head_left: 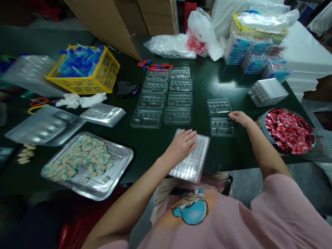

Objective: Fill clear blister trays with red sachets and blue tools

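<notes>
My left hand (pixel 183 143) lies flat with fingers stretched out on a nested stack of clear plastic trays (pixel 190 166) at the table's near edge. My right hand (pixel 240 117) has its thumb and fingers pinched at the right edge of a clear compartment tray (pixel 219 106). Just below that tray lies another clear tray (pixel 222 127), close to my right fingertips. Left of these, several more clear trays (pixel 177 115) are laid out in two columns. All their compartments look bare.
A metal tray (pixel 121 164) of small striped blocks (pixel 90 157) lies at left. Behind it stand clear plastic sheets (pixel 44 126) and a yellow basket (pixel 105 74) of blue pieces. At right are a tub of red packets (pixel 287 131), another tray stack (pixel 268 91) and stacked packs (pixel 237 48).
</notes>
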Action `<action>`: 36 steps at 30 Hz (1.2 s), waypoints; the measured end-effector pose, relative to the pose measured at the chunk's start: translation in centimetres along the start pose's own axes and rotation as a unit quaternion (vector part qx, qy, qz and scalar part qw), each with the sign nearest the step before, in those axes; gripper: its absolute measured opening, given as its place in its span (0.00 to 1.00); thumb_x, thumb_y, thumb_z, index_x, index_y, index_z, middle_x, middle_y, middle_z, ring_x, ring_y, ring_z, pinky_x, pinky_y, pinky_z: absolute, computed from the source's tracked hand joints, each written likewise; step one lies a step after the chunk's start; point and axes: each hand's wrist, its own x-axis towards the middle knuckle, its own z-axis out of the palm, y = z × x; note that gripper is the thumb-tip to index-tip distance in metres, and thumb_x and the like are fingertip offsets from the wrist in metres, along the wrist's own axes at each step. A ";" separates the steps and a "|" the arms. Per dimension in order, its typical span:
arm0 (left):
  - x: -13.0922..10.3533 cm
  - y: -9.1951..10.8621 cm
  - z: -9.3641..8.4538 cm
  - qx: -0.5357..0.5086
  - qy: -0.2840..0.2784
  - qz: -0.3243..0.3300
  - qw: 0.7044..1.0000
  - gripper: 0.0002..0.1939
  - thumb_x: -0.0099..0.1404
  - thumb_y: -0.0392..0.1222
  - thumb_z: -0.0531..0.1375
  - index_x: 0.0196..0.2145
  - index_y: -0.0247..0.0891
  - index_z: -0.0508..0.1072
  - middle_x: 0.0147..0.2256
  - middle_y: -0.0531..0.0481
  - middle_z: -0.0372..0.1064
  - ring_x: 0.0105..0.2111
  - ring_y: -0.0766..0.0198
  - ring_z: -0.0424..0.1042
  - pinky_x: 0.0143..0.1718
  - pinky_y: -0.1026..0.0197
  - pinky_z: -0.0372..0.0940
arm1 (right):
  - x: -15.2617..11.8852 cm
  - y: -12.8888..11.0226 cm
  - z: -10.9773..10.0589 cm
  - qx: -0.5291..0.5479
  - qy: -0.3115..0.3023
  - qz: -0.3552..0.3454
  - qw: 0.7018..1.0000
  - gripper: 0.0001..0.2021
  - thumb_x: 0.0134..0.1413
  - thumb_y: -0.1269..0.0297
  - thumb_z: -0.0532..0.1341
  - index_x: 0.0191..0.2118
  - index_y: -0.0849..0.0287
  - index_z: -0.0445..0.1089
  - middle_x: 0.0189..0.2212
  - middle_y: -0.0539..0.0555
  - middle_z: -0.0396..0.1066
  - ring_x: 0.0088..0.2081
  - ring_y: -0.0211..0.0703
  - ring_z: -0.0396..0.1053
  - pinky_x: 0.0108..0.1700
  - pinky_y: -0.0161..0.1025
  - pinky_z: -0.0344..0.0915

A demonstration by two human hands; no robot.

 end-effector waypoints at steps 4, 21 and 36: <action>0.0 -0.1 0.1 -0.008 -0.006 -0.007 1.000 0.16 0.71 0.42 0.55 0.51 0.33 0.73 0.54 0.38 0.71 0.57 0.50 0.67 0.59 0.42 0.61 | -2.0 -0.1 1.5 -0.109 0.089 -0.143 0.980 0.14 0.56 0.59 0.60 0.45 0.60 0.74 0.43 0.60 0.75 0.45 0.49 0.71 0.51 0.49 0.66; 5.9 -0.6 -0.9 -0.448 0.061 -0.298 0.841 0.27 0.68 0.50 0.57 0.62 0.39 0.64 0.57 0.38 0.68 0.55 0.52 0.70 0.54 0.47 0.67 | -7.2 -4.0 1.4 -0.149 -0.056 -0.261 0.952 0.51 0.47 0.44 0.66 0.71 0.52 0.40 0.63 0.63 0.52 0.63 0.64 0.53 0.63 0.61 0.52; 12.5 0.8 -2.4 -0.388 0.038 -0.268 0.881 0.18 0.60 0.41 0.63 0.47 0.35 0.74 0.44 0.41 0.76 0.43 0.54 0.76 0.46 0.51 0.70 | -9.4 -3.8 2.9 -0.104 -0.014 -0.309 0.945 0.53 0.42 0.41 0.69 0.70 0.54 0.46 0.63 0.66 0.50 0.64 0.63 0.51 0.64 0.59 0.51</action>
